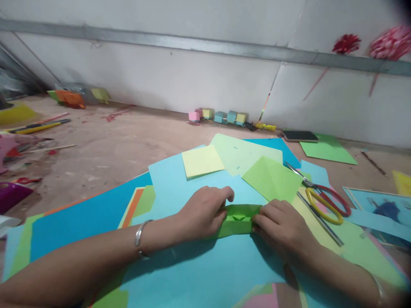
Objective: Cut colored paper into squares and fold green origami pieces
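A piece of green folded paper [238,228] lies over light blue sheets [192,265], its long sides raised around a lighter green middle. My left hand [205,210] grips its left end, thumb at the near side and index finger curled above. At the right end, my right hand [280,224] pinches the paper between thumb and fingers. Both ends of the fold are hidden by my fingers. Just beyond it are a creased green square [272,176] and a pale yellow square [202,160].
Scissors with red and yellow handles [324,204] lie at the right, near a metal ruler [321,219]. A phone [300,136] rests by the wall. Small paper cubes [220,117] line the wall's foot. Pens [38,126] and a purple object [13,196] are at the left.
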`<action>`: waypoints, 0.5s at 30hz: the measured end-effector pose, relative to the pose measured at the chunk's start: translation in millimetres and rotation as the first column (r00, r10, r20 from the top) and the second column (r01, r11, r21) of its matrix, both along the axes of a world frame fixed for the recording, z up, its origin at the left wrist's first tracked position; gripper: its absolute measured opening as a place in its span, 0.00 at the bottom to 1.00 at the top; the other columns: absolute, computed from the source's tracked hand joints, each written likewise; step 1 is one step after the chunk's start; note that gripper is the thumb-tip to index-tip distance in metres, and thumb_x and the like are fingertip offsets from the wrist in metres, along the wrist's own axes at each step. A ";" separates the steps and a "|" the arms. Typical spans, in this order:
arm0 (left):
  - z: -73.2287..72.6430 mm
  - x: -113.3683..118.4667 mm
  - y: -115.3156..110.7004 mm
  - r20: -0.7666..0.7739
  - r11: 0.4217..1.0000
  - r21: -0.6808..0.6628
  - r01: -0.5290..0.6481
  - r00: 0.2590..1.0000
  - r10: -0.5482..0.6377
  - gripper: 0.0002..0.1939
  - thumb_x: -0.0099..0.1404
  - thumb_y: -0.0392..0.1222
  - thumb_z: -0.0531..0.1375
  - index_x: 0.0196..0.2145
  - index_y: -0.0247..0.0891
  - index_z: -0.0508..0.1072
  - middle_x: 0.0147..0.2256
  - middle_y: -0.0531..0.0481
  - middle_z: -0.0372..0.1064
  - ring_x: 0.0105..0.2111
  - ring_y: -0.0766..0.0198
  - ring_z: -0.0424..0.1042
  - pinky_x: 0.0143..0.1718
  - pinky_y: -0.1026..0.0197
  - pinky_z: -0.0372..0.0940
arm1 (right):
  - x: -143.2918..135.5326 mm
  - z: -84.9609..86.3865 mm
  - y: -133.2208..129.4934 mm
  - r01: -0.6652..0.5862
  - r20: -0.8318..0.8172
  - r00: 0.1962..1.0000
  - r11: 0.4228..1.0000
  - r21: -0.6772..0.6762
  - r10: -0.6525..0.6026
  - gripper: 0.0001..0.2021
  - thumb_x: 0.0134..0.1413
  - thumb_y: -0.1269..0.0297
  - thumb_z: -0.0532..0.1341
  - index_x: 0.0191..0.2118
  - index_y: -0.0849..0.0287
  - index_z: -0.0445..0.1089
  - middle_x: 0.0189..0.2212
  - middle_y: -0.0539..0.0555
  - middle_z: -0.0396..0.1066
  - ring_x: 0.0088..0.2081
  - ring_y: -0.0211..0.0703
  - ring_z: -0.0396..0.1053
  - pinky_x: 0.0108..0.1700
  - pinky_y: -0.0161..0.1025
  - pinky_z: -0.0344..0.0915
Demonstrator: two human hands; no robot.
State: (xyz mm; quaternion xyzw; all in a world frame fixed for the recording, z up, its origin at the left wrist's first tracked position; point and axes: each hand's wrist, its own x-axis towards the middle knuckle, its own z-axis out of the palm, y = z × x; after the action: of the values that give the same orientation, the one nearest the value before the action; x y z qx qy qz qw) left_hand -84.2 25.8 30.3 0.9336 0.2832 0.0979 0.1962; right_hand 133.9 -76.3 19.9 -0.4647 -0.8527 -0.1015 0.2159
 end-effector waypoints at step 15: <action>-9.7 1.8 1.8 -0.006 0.999 0.035 0.025 1.000 -0.025 0.07 0.65 0.34 0.54 0.34 0.36 0.73 0.41 0.42 0.68 0.42 0.54 0.65 0.44 0.51 0.63 | -7.3 -15.8 -18.3 -0.203 0.053 0.976 0.971 -0.124 0.210 0.10 0.63 0.75 0.51 0.40 0.63 0.69 0.26 0.51 0.65 0.28 0.42 0.56 0.31 0.41 0.46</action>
State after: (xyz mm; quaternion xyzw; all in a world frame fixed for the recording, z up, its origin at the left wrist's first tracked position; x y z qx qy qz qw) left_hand -82.5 27.6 20.6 0.9407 0.2702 0.0979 0.1801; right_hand 126.5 -94.6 4.0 -0.3817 -0.9076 -0.0434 0.1692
